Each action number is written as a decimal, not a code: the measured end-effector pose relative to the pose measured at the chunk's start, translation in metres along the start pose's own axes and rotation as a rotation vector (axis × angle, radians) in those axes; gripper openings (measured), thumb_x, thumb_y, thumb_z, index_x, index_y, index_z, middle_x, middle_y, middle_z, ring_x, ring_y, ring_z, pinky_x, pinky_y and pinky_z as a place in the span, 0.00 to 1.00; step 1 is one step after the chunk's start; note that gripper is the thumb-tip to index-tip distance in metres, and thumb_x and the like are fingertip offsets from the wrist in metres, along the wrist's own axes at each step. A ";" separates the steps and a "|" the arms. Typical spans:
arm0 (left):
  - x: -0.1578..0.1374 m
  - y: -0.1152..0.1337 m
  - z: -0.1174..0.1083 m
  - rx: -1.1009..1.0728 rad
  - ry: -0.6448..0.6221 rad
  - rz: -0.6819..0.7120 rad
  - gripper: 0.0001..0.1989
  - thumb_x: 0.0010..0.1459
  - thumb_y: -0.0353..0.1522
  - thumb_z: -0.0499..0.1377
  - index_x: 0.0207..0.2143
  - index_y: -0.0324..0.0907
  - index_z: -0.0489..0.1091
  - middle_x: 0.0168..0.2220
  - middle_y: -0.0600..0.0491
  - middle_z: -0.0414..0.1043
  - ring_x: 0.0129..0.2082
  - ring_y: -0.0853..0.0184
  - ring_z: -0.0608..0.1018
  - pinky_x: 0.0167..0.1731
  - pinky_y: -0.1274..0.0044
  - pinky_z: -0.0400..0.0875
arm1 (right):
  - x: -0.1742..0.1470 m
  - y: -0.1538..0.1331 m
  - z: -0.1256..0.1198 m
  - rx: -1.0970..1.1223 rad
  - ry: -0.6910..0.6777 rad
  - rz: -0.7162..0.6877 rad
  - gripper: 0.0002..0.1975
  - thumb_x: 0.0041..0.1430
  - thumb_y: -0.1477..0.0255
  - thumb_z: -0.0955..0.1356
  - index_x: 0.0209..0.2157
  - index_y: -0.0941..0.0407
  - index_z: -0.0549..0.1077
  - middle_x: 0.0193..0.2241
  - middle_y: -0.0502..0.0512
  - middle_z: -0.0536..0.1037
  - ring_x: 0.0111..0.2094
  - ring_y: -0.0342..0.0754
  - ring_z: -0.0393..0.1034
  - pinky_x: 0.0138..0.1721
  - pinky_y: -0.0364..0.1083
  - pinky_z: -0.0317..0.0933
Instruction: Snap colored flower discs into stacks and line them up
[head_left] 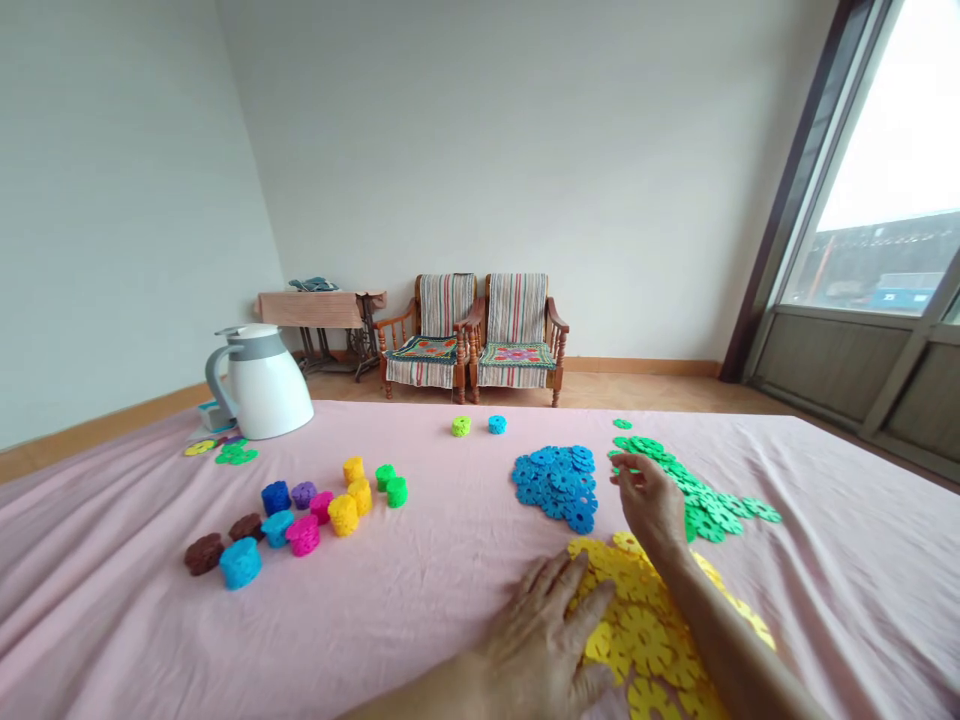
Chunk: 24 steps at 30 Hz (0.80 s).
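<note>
My left hand (546,625) lies with its fingers spread on the pink cloth, its fingertips resting at the left edge of a pile of yellow notched plastic discs (641,640). Over the far side of that pile reaches my right hand (652,500), fingers drawn together in a pinch. Its fingertips are beside a spread of green notched discs (705,500). Bits of green show at the fingertips, but whether a disc is between them I cannot make out. Left of the right hand is a heap of blue notched discs (555,485).
Short stacks of discs stand on the left: brown (204,553), light blue (241,563), pink (303,535), yellow (343,515) and green (397,491). Lime (460,426) and blue (497,425) stacks stand farther back. A white jug (268,385) is at the table's far left.
</note>
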<state>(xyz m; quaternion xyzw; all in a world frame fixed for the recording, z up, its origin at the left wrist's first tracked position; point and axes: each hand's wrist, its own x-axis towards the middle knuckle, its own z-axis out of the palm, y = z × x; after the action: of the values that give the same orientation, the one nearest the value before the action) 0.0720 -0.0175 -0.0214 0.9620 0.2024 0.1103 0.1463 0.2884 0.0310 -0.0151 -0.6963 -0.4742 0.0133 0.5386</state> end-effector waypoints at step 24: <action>-0.001 -0.007 0.006 0.013 -0.028 0.007 0.36 0.58 0.51 0.44 0.61 0.38 0.43 0.62 0.40 0.45 0.61 0.50 0.48 0.56 0.55 0.48 | -0.026 -0.024 0.019 -0.125 -0.370 -0.247 0.13 0.53 0.67 0.58 0.24 0.53 0.71 0.22 0.51 0.76 0.25 0.46 0.69 0.27 0.42 0.58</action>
<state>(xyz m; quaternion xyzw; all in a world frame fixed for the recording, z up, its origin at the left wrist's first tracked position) 0.0702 -0.0135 -0.0289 0.9651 0.1975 0.0963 0.1426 0.2485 0.0271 -0.0170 -0.6506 -0.6466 0.0453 0.3958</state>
